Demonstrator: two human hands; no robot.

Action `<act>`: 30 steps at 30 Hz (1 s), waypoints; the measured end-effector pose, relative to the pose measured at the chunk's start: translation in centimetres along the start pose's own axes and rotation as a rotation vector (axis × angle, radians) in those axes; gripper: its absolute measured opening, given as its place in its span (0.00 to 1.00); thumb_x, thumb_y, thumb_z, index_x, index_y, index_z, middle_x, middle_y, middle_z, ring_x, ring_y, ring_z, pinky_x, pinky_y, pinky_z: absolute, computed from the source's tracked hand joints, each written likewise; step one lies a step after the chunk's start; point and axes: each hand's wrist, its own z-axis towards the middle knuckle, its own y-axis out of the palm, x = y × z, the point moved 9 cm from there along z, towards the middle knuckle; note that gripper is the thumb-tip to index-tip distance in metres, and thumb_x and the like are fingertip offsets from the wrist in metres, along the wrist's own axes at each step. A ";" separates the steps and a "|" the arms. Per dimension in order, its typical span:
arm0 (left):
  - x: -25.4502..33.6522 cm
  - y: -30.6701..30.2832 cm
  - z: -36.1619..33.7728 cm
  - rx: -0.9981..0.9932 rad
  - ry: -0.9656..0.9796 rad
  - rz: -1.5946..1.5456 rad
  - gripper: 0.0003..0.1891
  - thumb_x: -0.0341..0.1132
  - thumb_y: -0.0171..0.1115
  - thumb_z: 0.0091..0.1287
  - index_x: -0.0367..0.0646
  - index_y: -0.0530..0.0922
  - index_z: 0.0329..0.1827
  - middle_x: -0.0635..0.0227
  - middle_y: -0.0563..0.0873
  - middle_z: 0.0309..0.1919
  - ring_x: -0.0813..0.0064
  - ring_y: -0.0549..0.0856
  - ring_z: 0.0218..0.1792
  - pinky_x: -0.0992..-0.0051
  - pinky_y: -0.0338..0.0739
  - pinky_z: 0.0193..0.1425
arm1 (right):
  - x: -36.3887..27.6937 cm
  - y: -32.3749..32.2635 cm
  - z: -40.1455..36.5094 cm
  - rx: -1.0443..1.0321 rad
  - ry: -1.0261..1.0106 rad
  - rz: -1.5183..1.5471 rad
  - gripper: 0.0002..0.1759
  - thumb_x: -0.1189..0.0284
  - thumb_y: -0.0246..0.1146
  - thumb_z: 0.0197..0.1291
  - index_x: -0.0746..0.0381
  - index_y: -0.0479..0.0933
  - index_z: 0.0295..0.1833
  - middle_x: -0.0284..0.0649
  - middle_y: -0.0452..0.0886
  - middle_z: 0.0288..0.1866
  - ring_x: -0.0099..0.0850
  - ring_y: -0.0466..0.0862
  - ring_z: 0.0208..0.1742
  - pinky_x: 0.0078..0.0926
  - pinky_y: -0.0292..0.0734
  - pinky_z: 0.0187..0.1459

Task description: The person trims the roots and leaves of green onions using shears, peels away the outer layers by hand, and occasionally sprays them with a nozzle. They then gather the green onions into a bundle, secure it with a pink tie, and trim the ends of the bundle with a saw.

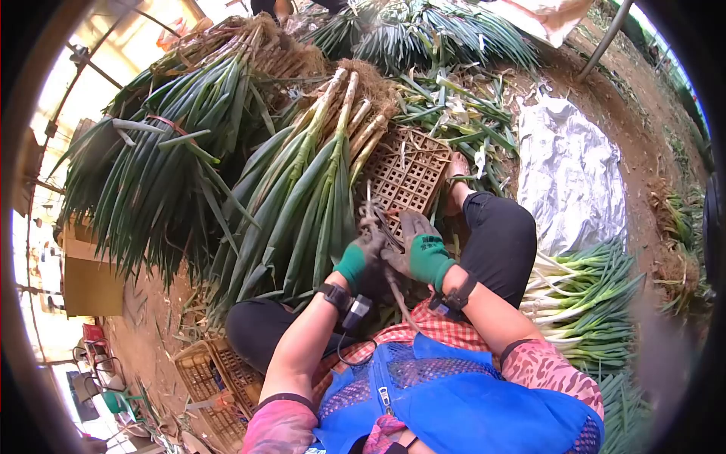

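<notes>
My left hand (361, 257), in a green and dark grey work glove, is closed around a thin brownish strand (401, 300), perhaps twine or a dry stalk. The strand trails down toward my lap. My right hand (420, 246), gloved alike, is beside it with its fingers stretched forward near the strand. Just beyond both hands lies a brown plastic crate (403, 172) with a grid surface. Long green onions (321, 178) lean against its left side, their rooty ends at the far end.
A bigger green onion heap (189, 159) lies to the left, another pile (431, 34) farther ahead. Right of my leg are a white sack (571, 170) and cleaned green onions (586, 303). Peeled leaves (454, 113) litter the soil. Another crate (212, 386) stands at lower left.
</notes>
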 end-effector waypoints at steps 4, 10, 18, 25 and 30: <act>-1.9 0.0 2.8 -0.250 0.486 0.677 0.18 0.44 0.67 0.66 0.44 0.82 0.54 0.71 0.84 0.32 0.79 0.83 0.33 0.75 0.77 0.36 | 1.7 10.1 -1.9 -1.053 0.269 0.253 0.44 0.59 0.65 0.49 0.73 0.60 0.67 0.60 0.84 0.40 0.51 0.86 0.46 0.45 0.81 0.46; 11.6 -2.1 -1.5 0.305 0.353 1.128 0.22 0.47 0.64 0.61 0.40 0.81 0.52 0.52 0.84 0.37 0.52 0.84 0.46 0.58 0.77 0.54 | 3.2 8.8 -3.1 -0.783 0.475 0.227 0.40 0.65 0.63 0.47 0.71 0.62 0.66 0.60 0.78 0.55 0.55 0.81 0.55 0.47 0.77 0.55; 18.7 -9.7 4.2 0.854 0.221 1.592 0.44 0.52 0.72 0.55 0.43 0.62 0.71 0.58 0.75 0.64 0.56 0.75 0.65 0.56 0.72 0.65 | 2.2 7.6 -2.3 -0.948 0.546 0.252 0.41 0.63 0.63 0.53 0.67 0.59 0.71 0.60 0.75 0.61 0.53 0.78 0.62 0.46 0.73 0.61; 12.1 -6.8 5.7 0.640 0.159 1.231 0.29 0.48 0.72 0.54 0.44 0.78 0.57 0.50 0.85 0.51 0.51 0.83 0.55 0.57 0.77 0.58 | 3.7 9.2 -2.8 -0.908 0.566 0.252 0.42 0.63 0.64 0.46 0.69 0.62 0.68 0.60 0.81 0.55 0.53 0.83 0.56 0.45 0.79 0.55; 12.0 -4.5 1.3 0.359 0.374 0.562 0.19 0.37 0.70 0.59 0.36 0.80 0.50 0.60 0.87 0.42 0.70 0.85 0.41 0.71 0.79 0.47 | 4.6 10.5 -3.5 -0.875 0.555 0.385 0.34 0.58 0.62 0.52 0.72 0.71 0.60 0.67 0.80 0.47 0.56 0.83 0.51 0.46 0.79 0.50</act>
